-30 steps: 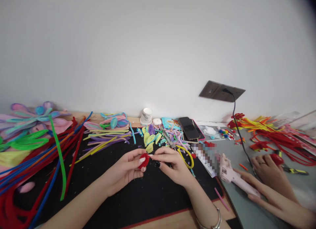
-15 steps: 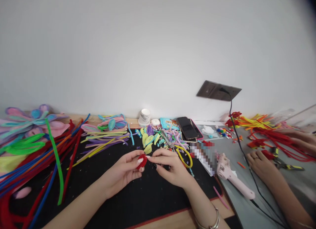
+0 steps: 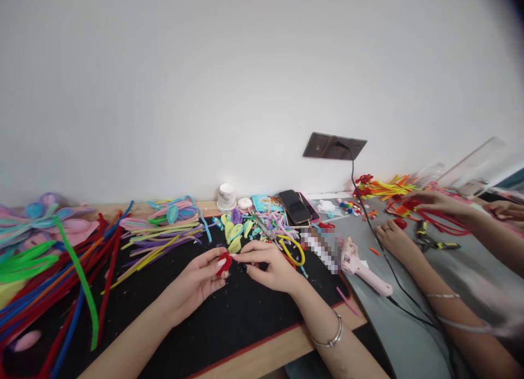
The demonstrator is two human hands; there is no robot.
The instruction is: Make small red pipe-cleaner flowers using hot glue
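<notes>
Between the thumb and fingers of my left hand (image 3: 194, 283) is a small red curled pipe-cleaner piece (image 3: 224, 264). My right hand (image 3: 273, 267) meets it from the right, its fingertips pinched at the piece's edge; the exact grip is partly hidden. Both hands are above the black mat (image 3: 245, 319). Just beyond them lie yellow-green pipe-cleaner petals (image 3: 234, 238) and yellow-handled scissors (image 3: 293, 252), the scissors amid short pastel pipe-cleaner pieces.
Long pipe cleaners (image 3: 77, 275) are heaped at left. A paper cup (image 3: 226, 196) and phones (image 3: 295, 206) stand near the wall. A pink glue gun (image 3: 366, 272) trails a cord (image 3: 380, 251) to the wall socket. A co-worker's hands (image 3: 395, 240) and pliers (image 3: 434, 242) are at right.
The view has swung slightly right, so everything sits further left. My hands keep the red piece in much the same pose. The co-worker's far hand has moved over the red pieces.
</notes>
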